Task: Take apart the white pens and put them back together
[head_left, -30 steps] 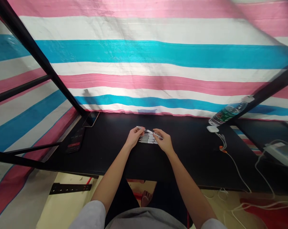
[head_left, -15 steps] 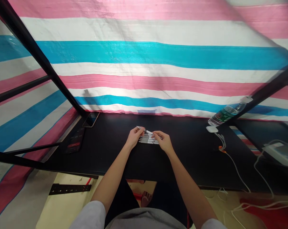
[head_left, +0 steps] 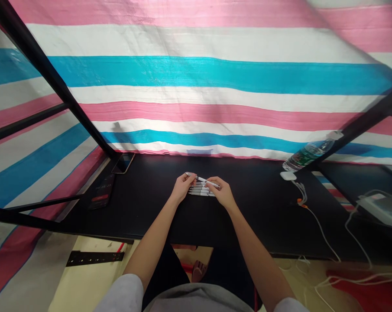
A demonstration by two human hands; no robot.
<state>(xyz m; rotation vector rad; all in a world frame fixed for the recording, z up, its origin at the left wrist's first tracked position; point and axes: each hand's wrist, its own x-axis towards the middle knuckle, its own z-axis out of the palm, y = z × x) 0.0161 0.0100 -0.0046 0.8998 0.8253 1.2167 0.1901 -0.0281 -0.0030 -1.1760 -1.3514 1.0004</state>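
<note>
Between my hands, a white marker with a dark tip (head_left: 204, 180) lies at a slant above the black tabletop (head_left: 140, 212). My left hand (head_left: 183, 187) grips its far-left end, and my right hand (head_left: 223, 193) pinches its other half. Directly under it, a tight row of several similar white-and-black markers (head_left: 200, 191) lies side by side, partly hidden by my fingers.
A phone (head_left: 123, 163) and a dark timer-like device (head_left: 101, 191) lie at the table's left. At the right stand a water bottle (head_left: 308, 154) and a white charger (head_left: 288, 175) with cable. Black frame bars and a striped tarp (head_left: 196, 71) surround the table.
My right hand has shifted slightly along the white marker, leaving more of the marker showing than half a second ago. The row of markers has not moved.
</note>
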